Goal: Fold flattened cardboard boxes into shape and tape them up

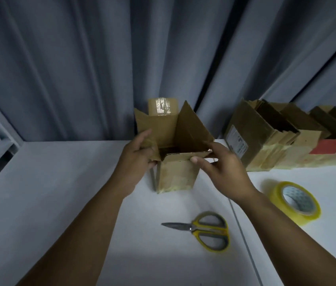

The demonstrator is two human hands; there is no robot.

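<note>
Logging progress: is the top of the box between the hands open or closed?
Open. The box stands upright, rear and right flaps up, dark inside visible; left hand and right hand grip its flaps.

Dim, cool, flat light. Soft shadows beside scissors (pixel 202 231) and under forearms on white table (pixel 59 182). Glare on taped box (pixel 162 106) by back edge. Wide-angle bending at edges; slight overall blur.

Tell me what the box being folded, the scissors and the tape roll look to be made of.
The box looks like matte brown cardboard, with creased flaps and glossy tape strips near its base. The scissors have dull grey blades, likely steel, and yellow-grey handles, probably plastic. The tape roll is glossy, translucent yellowish film on a printed white core, perhaps card.
</note>
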